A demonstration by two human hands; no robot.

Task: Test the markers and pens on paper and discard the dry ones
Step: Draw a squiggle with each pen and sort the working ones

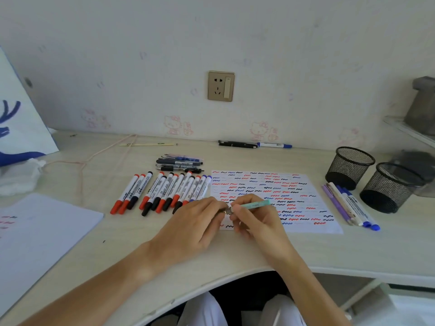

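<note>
right hand (253,218) gripping teal pen (255,204) over scribbled paper (306,208) on desk (235,250), left hand (195,222) pinching its cap end, marker row (164,194) just left of paper

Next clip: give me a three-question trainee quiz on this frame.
1. True or false: both mesh cups stand left of the test sheet.
2. Which hand holds the teal pen barrel? A) left B) right
3. Fill in: the row of markers lies to the ___ of the test sheet.

Key: 1 false, they stand to its right. 2 B, the right hand holds the barrel; the left hand pinches a small part at its end. 3 left.
</note>
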